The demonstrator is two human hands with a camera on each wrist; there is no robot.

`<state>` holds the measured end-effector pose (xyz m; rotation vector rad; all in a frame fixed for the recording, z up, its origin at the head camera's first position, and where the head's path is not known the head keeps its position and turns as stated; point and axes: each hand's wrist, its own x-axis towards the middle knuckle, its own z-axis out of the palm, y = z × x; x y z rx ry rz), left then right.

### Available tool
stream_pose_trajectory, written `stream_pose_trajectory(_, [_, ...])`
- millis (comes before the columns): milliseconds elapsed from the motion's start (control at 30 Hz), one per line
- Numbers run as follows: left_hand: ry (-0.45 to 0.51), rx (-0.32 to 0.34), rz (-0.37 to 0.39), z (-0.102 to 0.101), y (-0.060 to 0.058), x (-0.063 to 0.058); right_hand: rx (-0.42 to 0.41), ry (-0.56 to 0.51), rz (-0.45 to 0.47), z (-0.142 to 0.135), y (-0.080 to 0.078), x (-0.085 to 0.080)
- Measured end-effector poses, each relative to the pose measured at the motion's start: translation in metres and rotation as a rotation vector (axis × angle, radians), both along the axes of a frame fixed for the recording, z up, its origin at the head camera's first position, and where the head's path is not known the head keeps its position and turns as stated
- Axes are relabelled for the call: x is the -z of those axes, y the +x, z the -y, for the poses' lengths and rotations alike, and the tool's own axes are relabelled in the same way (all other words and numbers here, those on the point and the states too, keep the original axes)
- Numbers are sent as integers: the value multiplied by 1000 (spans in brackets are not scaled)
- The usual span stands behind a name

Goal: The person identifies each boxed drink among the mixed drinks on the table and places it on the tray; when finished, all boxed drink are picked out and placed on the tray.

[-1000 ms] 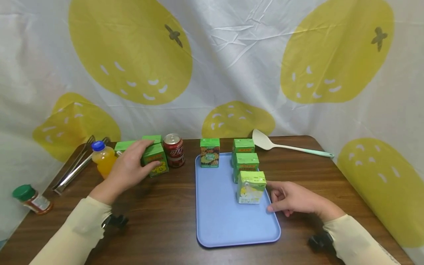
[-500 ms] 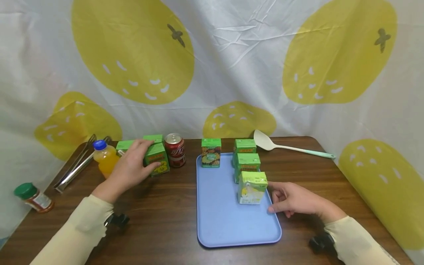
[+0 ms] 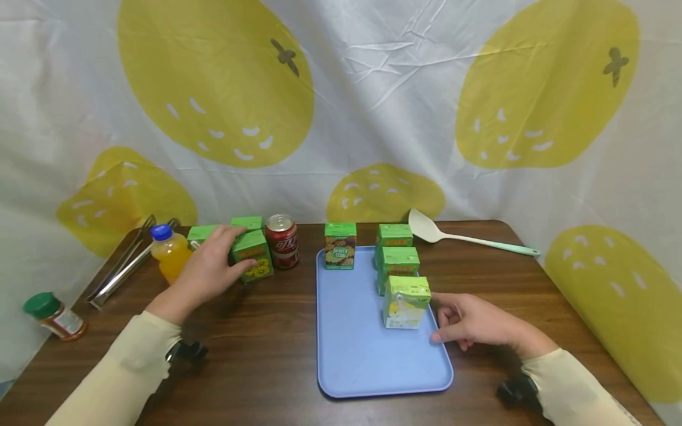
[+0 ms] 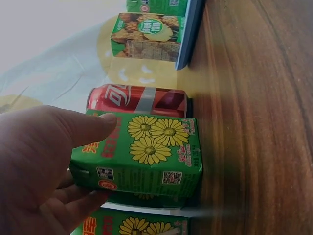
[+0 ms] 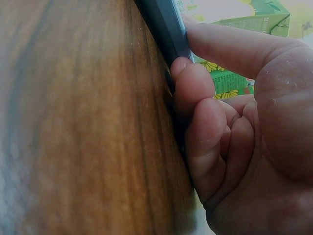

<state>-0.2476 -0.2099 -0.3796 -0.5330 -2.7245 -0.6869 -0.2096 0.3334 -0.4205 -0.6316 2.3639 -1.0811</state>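
Observation:
My left hand [image 3: 210, 263] grips a green drink carton with yellow flowers [image 4: 156, 142], which stands on the table at the left. In the left wrist view the thumb lies on one side of the carton and the fingers reach round the other. My right hand [image 3: 476, 322] pinches the right rim of a blue tray [image 3: 367, 361]. Thumb above and curled fingers below, it holds the tray edge [image 5: 168, 29] in the right wrist view. A pale green carton [image 3: 406, 303] and green cartons [image 3: 398, 263] stand along the tray's right side; a brown-and-green carton [image 3: 340, 248] stands at its far left corner.
Beside the held carton stand a red soda can [image 3: 282, 242] and more green cartons [image 3: 247, 223]. Further left are an orange drink bottle [image 3: 171, 257], metal tongs [image 3: 119, 275] and a green-capped spice jar [image 3: 55, 318]. A spatula [image 3: 453, 235] lies behind the tray, before a lemon-print curtain [image 3: 373, 118].

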Motion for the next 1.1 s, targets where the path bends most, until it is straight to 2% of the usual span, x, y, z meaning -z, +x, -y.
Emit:
stream_pose_trajectory(267, [-28, -22, 75, 2, -2, 2, 2, 5, 7, 1, -1, 0])
stream_pose_trajectory(733, [0, -37, 106, 2, -4, 4, 1, 3, 10, 1, 0, 0])
stream_pose_trajectory(1100, [38, -78, 136, 4, -6, 4, 13, 12, 19, 0, 0, -1])
